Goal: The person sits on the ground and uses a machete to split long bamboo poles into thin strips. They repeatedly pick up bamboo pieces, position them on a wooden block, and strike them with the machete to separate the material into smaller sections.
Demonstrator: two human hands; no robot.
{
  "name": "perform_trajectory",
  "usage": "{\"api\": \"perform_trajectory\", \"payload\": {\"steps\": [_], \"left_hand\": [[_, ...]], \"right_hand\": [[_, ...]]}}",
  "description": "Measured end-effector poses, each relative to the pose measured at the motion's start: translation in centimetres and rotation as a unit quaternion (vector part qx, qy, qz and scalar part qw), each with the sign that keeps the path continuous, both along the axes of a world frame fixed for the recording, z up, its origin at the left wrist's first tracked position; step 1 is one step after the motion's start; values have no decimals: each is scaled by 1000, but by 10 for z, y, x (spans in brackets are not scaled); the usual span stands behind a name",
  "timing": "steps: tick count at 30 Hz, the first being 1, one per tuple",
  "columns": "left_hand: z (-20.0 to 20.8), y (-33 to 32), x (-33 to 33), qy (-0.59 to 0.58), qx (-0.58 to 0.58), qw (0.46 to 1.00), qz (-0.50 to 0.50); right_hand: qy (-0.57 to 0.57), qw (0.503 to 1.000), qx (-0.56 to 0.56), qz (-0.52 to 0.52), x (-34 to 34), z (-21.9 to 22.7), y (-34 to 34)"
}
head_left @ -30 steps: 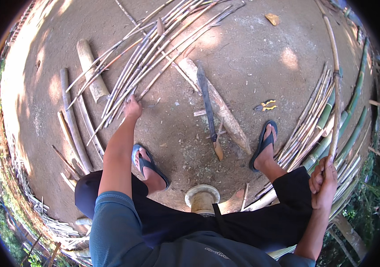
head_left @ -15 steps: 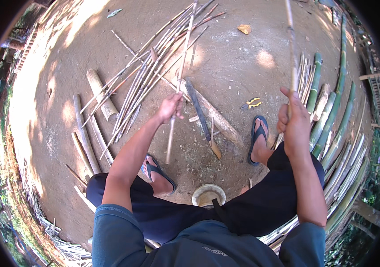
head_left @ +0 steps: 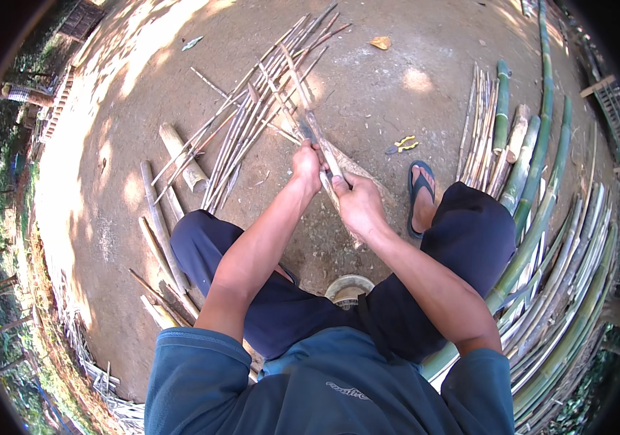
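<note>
I sit low with my knees apart, and both hands meet over the dirt in front of me. My left hand [head_left: 306, 164] is closed on a thin bamboo strip [head_left: 290, 72] that runs up and away from me. My right hand [head_left: 358, 204] is a fist just below it, at the handle end of a dark-bladed knife [head_left: 315, 133]. The blade points away from me along the strip, and the handle is hidden inside the fist. A flat wooden block [head_left: 365, 176] lies under the hands.
A fan of split bamboo strips [head_left: 241, 130] lies ahead on the left, with short cut pieces [head_left: 182, 156] beside it. Green bamboo poles [head_left: 542, 217] curve along the right. Yellow-handled pliers [head_left: 401, 145] lie near my sandalled right foot [head_left: 420, 194]. A round stool top [head_left: 348, 288] shows between my legs.
My left hand lifted a strip from the pile and my right arm swung in from the poles. Both hands have come together over the knife and the wooden block.
</note>
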State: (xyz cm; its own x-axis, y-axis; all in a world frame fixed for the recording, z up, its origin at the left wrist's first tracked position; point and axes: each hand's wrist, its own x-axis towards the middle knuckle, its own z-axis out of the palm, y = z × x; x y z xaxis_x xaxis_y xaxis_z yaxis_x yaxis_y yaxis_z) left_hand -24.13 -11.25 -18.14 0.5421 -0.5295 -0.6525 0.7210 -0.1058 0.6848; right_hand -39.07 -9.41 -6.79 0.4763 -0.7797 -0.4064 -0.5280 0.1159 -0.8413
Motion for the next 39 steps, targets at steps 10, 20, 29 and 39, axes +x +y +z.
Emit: {"api": "perform_trajectory", "payload": {"steps": [10,20,29,39], "left_hand": [[9,17,-21,53,-22,998,34],[-16,15,-20,56,-44,997,12],[-12,15,-14,54,-72,996,11],[-17,15,-12,64,-45,996,41]], "right_hand": [[-6,995,88,56,-20,-13,13],[-47,966,255,16,-26,-32,3],[-65,947,312,28,-35,-22,2],[-59,944,324,-4,-44,-12,20]]}}
